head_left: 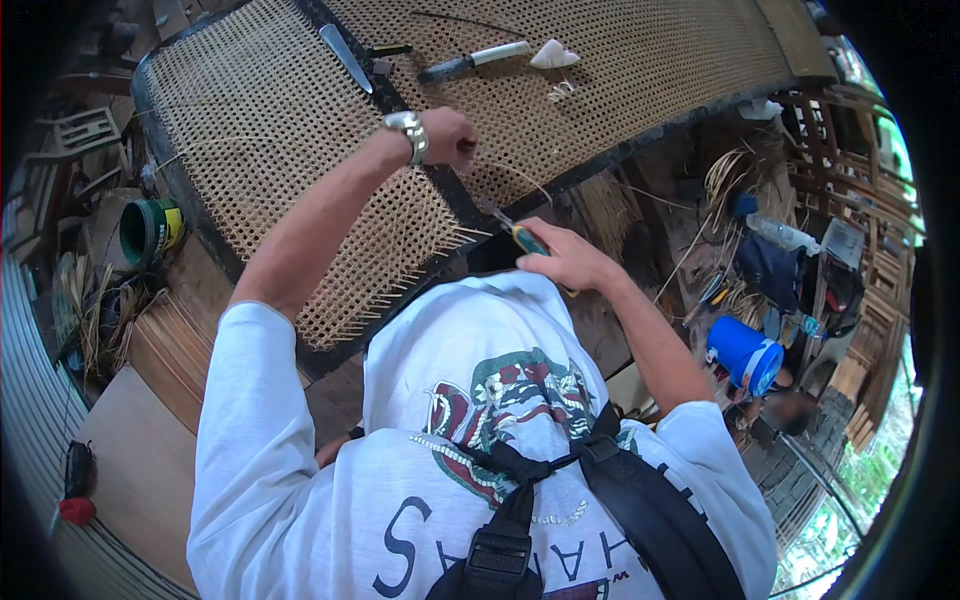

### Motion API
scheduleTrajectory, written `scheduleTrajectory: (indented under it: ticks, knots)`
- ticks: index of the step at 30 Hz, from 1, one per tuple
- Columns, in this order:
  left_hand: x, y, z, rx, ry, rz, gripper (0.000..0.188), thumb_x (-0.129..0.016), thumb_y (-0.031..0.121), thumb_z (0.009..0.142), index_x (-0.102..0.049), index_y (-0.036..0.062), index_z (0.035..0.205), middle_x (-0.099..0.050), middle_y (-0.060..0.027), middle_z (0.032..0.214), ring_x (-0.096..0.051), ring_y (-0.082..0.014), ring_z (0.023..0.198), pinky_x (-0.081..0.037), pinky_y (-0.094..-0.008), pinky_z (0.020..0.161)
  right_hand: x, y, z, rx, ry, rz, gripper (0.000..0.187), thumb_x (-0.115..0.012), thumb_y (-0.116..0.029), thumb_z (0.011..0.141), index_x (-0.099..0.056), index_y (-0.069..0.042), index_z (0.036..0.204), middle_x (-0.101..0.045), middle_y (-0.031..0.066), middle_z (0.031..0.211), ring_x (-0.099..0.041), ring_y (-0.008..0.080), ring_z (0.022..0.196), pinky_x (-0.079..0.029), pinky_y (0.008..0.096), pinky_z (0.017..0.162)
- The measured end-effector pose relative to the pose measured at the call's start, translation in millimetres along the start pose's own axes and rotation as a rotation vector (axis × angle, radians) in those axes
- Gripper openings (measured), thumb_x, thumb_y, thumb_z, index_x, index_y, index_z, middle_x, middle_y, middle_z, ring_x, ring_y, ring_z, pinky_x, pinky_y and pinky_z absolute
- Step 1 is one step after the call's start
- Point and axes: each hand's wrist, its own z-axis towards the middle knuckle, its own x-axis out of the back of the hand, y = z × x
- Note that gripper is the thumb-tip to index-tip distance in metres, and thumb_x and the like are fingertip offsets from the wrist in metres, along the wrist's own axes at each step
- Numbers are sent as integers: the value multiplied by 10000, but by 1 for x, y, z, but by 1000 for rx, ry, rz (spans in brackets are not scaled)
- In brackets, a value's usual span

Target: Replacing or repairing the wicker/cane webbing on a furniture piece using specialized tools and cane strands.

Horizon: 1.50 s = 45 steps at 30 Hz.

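A woven cane panel in a dark frame lies before me, its near edge fringed with loose strand ends. My left hand, a metal watch at its wrist, is closed above the dark middle bar. A thin cane strand curves away to the right from its fingertips. My right hand grips pliers with green and yellow handles. Their metal jaws point toward the frame's near corner, just right of the fringed ends. My palm and fingers hide part of the handles.
On the cane lie a metal blade, a white-handled tool and a white lump. A green bucket stands at left. At right are a blue container, a plastic bottle and bundled cane strands.
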Motion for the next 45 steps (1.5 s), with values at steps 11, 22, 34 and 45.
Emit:
scheduleTrajectory:
  ticks: [11, 22, 34, 45]
  knots:
    - [10, 29, 26, -100, -149, -14, 256, -853, 209, 750, -695, 35, 853, -678, -95, 735, -623, -213, 680, -502, -388, 650, -28, -28, 95, -203, -68, 329, 542, -639, -447, 885, -615, -1, 1192, -663, 98, 897, -643, 174, 670, -526, 324, 707]
    - [1, 15, 41, -136, -177, -72, 244, -845, 200, 732, -712, 63, 885, -687, -89, 755, -620, -228, 680, -509, -379, 670, -36, -35, 109, -162, 55, 302, 501, -631, -427, 859, -625, 30, 1064, -683, 141, 866, -683, 201, 680, -536, 365, 746]
    - [-21, -7, -78, 207, 59, -382, 190, -751, 265, 888, -773, 96, 973, -741, -55, 798, -672, -133, 708, -541, -318, 669, 92, -32, 102, 439, 726, -646, 615, -721, -382, 875, -520, -86, 1375, -591, 181, 1110, -604, 337, 1067, -500, 447, 906]
    - [-26, 36, -123, 437, 169, -824, 290, -734, 341, 923, -765, 56, 965, -670, 14, 710, -542, -83, 608, -443, -265, 566, 5, -61, 89, 309, 87, -31, 687, -763, -311, 883, -461, -15, 1425, -667, 170, 1050, -669, 231, 845, -530, 377, 766]
